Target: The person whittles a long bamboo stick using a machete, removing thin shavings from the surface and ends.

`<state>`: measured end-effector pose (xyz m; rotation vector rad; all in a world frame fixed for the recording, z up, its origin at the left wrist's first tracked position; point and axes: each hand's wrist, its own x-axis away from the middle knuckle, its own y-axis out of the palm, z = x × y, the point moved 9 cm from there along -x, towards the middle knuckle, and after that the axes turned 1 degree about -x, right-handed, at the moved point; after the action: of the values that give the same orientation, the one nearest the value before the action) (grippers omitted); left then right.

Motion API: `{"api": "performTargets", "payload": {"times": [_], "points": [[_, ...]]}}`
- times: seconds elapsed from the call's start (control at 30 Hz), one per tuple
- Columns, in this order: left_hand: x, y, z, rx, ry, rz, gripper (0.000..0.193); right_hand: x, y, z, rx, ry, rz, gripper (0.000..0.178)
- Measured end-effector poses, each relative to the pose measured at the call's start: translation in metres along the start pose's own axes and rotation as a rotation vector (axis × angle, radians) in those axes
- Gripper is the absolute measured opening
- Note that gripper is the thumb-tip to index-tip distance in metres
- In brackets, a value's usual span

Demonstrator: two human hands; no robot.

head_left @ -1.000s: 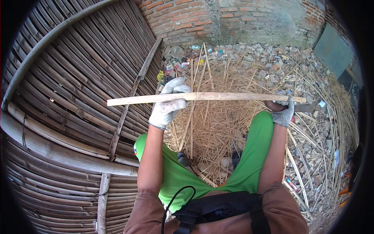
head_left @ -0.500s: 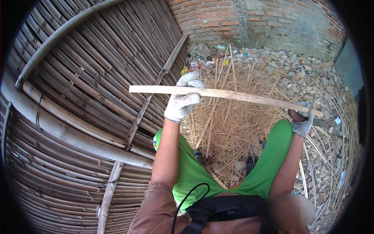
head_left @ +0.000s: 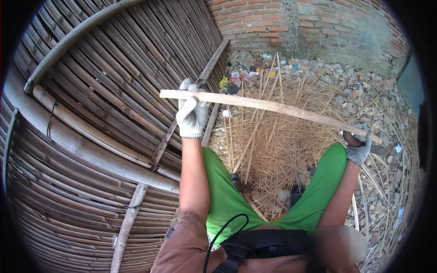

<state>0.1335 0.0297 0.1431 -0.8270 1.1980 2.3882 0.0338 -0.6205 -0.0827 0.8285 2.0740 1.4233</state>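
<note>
A long, pale bamboo strip stretches across the view, sloping down to the right. My left hand, in a white knit glove, is closed around it near its left end. Its far right end lies against my right hand, also gloved, with the thumb over the strip. In that same right hand is a large knife, its dark curved handle showing and part of a broad grey blade sticking out to the right. The fingers of my right hand are partly hidden beneath.
A bamboo-slat wall or panel with thick poles rises on the left. Shavings and thin strips cover the ground between my green-trousered legs. Rubble and litter lie right and behind, before a brick wall.
My left hand has slid left along the bamboo strip, closer to its left end. The right hand keeps its hold at the other end.
</note>
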Motion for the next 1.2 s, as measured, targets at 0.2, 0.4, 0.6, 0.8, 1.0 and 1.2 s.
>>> {"api": "performTargets", "payload": {"times": [0.2,0.4,0.6,0.8,1.0,1.2], "points": [[0.000,-0.001,0.015,0.206,0.077,0.003,0.049,-0.012,-0.018,0.001,-0.006,0.001,0.016,0.035],[-0.001,-0.002,0.021,0.238,0.146,0.073,0.042,-0.002,-0.011,0.001,0.031,-0.008,0.143,0.035],[-0.004,0.001,0.015,0.317,0.090,0.034,0.044,-0.005,-0.025,0.002,0.037,0.012,0.150,0.036],[-0.005,0.008,0.014,0.336,0.027,-0.050,0.037,0.003,0.019,0.002,-0.069,0.089,-0.315,0.022],[-0.003,-0.018,0.018,0.115,0.027,0.089,0.035,0.013,-0.002,-0.007,-0.019,-0.060,0.088,0.027],[0.002,-0.072,0.022,-0.203,0.008,0.443,0.027,0.006,0.005,0.002,-0.193,0.078,-0.125,0.037]]}}
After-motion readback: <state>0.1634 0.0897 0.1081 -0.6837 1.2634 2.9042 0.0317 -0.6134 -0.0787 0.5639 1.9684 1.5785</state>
